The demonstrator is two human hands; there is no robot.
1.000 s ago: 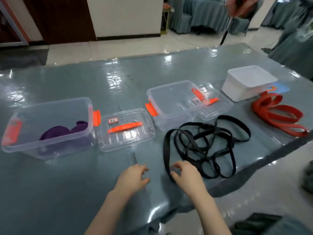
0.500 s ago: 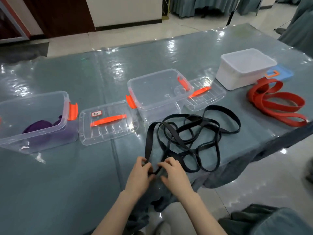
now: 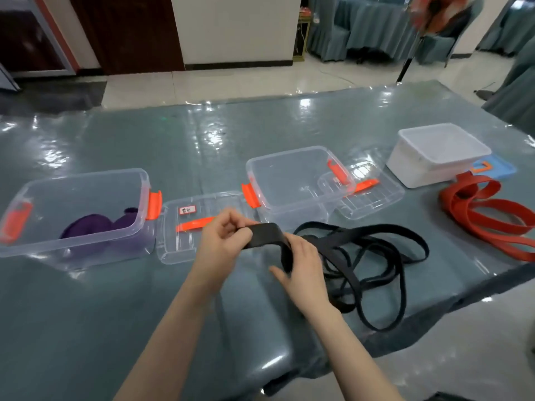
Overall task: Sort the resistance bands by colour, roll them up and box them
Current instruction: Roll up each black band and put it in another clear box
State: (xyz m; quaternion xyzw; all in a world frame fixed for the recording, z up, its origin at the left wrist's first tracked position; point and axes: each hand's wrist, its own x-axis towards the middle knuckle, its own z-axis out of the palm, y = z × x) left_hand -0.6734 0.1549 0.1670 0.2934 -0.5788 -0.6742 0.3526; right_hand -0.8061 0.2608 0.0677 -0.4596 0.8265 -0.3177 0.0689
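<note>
A tangle of black resistance bands [image 3: 373, 256] lies on the table near its front right edge. My left hand [image 3: 223, 241] pinches the end loop of one black band and holds it lifted above the table. My right hand [image 3: 301, 270] grips the same band just to the right, where it bends down. Rolled purple bands [image 3: 95, 227] sit in the clear box [image 3: 72, 183] at the left. An empty clear box [image 3: 292, 169] stands in the middle. Red bands [image 3: 486, 215] lie at the far right.
Two clear lids with orange handles lie on the table, one [image 3: 185, 227] between the clear boxes, one [image 3: 373, 192] right of the middle box. A white box [image 3: 437, 154] and a blue lid [image 3: 498, 169] stand at the back right. The table's front edge runs close to the black bands.
Both hands have closed on the end of a black band and raised it off the table. The camera has tilted up and shifted.
</note>
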